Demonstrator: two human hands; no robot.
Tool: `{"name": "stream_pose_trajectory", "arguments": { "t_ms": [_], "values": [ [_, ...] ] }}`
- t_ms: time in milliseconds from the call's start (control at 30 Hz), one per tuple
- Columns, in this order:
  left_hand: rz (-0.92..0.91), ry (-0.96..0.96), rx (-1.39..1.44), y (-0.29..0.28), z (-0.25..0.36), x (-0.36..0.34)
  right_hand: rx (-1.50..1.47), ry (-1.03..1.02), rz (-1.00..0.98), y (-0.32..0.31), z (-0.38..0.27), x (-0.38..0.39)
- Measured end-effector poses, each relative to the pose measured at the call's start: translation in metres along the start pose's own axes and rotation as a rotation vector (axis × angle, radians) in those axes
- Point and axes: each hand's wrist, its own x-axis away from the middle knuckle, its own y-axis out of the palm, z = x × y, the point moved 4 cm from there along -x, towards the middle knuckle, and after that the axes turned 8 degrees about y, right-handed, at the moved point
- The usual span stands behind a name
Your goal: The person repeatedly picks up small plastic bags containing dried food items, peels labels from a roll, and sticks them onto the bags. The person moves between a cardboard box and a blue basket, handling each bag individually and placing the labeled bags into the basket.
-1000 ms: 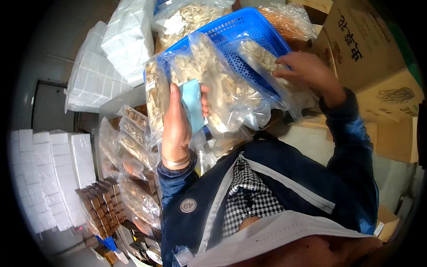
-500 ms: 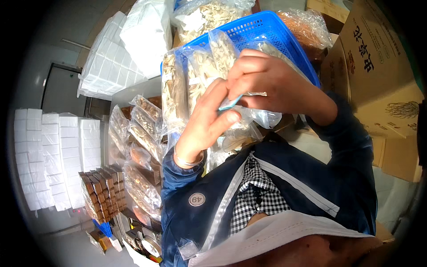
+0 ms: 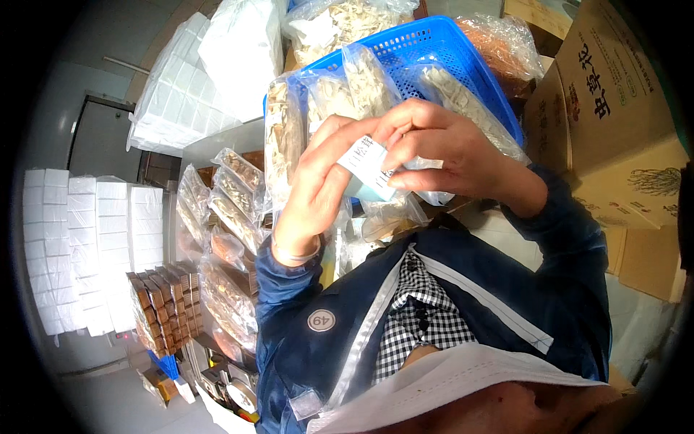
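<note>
Between my hands is a small sheet of white printed labels (image 3: 367,160) with a pale blue backing. My left hand (image 3: 318,177) grips its left side between thumb and fingers. At the other edge my right hand (image 3: 448,148) pinches it with curled fingers, and a white tab sticks out by the right thumb. Just beyond the hands, clear bags of dried sliced mushrooms (image 3: 367,81) lie in and against a blue plastic basket (image 3: 486,69). One more such bag (image 3: 283,130) rests at the basket's left, and another mushroom bag (image 3: 466,105) is partly covered by my right hand.
Tall cardboard cartons (image 3: 636,159) stand at the right. Behind the basket sits a bag of orange dried goods (image 3: 502,50). White wrapped box stacks (image 3: 112,246) fill the left, with more bagged goods (image 3: 230,300) and a stack of brown packs (image 3: 165,307) nearer me.
The label sheet has turned so its printed face shows, where before only a blue edge was visible. My left hand has shifted slightly left and down, and both hands still hold it.
</note>
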Motion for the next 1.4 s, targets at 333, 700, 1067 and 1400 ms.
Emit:
{"name": "stream_pose_trajectory", "arguments": {
  "t_ms": [333, 700, 1067, 1400],
  "values": [
    [0.577, -0.265, 0.91, 0.049, -0.028, 0.01, 0.145, -0.072, 0.26, 0.009, 0.001, -0.007],
    [0.75, -0.38, 1.06, 0.039, -0.056, 0.035, -0.288, 0.473, 0.364, -0.066, 0.007, 0.006],
    [0.679, -0.339, 1.187, 0.042, -0.054, 0.045, 0.055, 1.208, -0.184, -0.109, 0.195, 0.052],
    [0.697, -0.402, 1.175, 0.04, -0.059, 0.054, 0.119, 1.308, -0.213, -0.102, 0.212, 0.056]
  ]
}}
